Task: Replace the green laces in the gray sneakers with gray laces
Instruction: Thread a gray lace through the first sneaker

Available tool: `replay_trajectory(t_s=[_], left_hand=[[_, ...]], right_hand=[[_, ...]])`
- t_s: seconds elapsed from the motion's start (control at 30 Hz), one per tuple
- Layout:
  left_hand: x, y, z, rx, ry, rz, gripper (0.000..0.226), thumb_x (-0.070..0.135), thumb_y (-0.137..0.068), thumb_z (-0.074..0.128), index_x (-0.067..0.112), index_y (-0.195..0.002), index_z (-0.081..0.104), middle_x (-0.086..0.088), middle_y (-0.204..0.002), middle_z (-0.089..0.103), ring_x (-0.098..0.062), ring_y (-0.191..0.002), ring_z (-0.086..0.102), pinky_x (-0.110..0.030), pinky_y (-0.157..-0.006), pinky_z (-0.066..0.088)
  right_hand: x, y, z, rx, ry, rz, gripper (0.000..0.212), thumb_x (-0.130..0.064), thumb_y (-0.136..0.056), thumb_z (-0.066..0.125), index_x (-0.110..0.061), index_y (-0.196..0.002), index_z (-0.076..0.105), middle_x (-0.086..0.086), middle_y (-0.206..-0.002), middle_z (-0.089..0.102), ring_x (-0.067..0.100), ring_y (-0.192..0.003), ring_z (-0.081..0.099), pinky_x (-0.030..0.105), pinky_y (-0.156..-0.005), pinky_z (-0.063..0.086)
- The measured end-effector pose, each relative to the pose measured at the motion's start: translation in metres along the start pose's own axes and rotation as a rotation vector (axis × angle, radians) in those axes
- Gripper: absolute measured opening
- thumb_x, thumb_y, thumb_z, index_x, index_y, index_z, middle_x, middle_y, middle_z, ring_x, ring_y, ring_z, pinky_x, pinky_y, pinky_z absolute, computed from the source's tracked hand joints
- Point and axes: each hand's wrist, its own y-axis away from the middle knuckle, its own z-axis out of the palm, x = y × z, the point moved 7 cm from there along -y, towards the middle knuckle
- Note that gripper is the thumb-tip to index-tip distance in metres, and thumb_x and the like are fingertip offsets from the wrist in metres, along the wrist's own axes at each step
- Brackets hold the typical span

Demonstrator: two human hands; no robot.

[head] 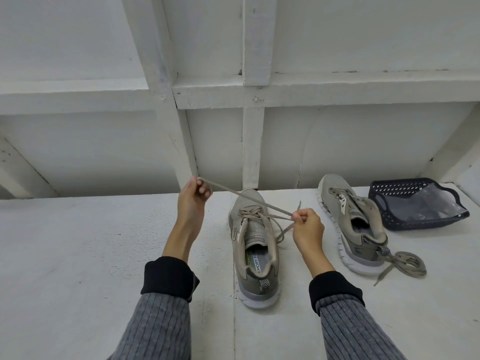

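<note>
Two gray sneakers point(255, 245) upright, gray lace point(244, 197) taut (half-threaded)

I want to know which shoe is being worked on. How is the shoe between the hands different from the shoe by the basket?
The near sneaker has a lace through its eyelets, pulled by the left hand and right hand. The far sneaker shows no lace in its eyelets; a loose lace lies at its heel, untouched. Both are gray with white soles.

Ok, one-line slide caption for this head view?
Left hand and right hand pull a lace taut over the near sneaker; second sneaker lies unlaced beside a basket.
</note>
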Motion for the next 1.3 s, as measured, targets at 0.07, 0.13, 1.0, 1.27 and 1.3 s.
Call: replay_trajectory(t_s=[0.07, 0.13, 1.0, 1.27, 1.3], left_hand=[[0.006, 0.006, 0.004, -0.065, -0.315, 0.068, 0.034, 0.026, -0.107, 0.036, 0.014, -0.079, 0.05, 0.009, -0.063, 0.039, -0.007, -0.057, 0.036, -0.02, -0.065, 0.039], [0.007, 0.016, 0.019, -0.184, -0.665, 0.16, 0.031, 0.027, -0.105, 0.041, 0.014, -0.083, 0.058, 0.014, -0.068, 0.047, -0.001, -0.06, 0.041, -0.013, -0.061, 0.038], [-0.032, 0.034, 0.033, -0.191, -0.781, 0.125, 0.013, 0.018, -0.089, 0.071, 0.009, -0.08, 0.068, 0.0, -0.075, 0.073, -0.001, -0.071, 0.066, -0.014, -0.057, 0.046], [-0.05, 0.041, 0.021, -0.142, -0.776, 0.086, 0.008, 0.021, -0.09, 0.07, 0.018, -0.083, 0.071, 0.005, -0.078, 0.071, -0.008, -0.074, 0.064, -0.028, -0.067, 0.056], [-0.051, 0.042, 0.02, -0.128, -0.771, 0.089, 0.008, 0.021, -0.09, 0.069, 0.018, -0.083, 0.072, 0.005, -0.078, 0.072, -0.007, -0.074, 0.064, -0.029, -0.068, 0.056]], right_hand=[[-0.008, 0.005, 0.004, -0.001, 0.072, -0.07, 0.011, 0.0, -0.093, 0.053, -0.01, -0.097, 0.056, 0.008, -0.105, 0.058, 0.026, -0.103, 0.055, 0.023, -0.084, 0.042], [-0.039, 0.016, 0.009, -0.029, 0.064, -0.222, 0.019, -0.001, -0.092, 0.054, -0.012, -0.107, 0.053, 0.0, -0.11, 0.053, 0.017, -0.093, 0.054, 0.004, -0.077, 0.036], [-0.09, 0.045, 0.03, -0.405, 0.199, -0.528, 0.028, -0.021, -0.095, 0.058, -0.02, -0.123, 0.063, -0.01, -0.11, 0.064, -0.016, -0.07, 0.05, 0.007, -0.073, 0.037], [-0.077, 0.045, 0.034, -0.466, 0.211, -0.447, 0.01, -0.018, -0.095, 0.057, -0.013, -0.092, 0.066, -0.012, -0.066, 0.052, -0.002, -0.057, 0.047, 0.008, -0.055, 0.037], [-0.079, 0.046, 0.034, -0.472, 0.201, -0.442, 0.01, -0.019, -0.096, 0.057, -0.013, -0.093, 0.064, -0.012, -0.066, 0.051, -0.004, -0.054, 0.048, 0.008, -0.054, 0.036]])
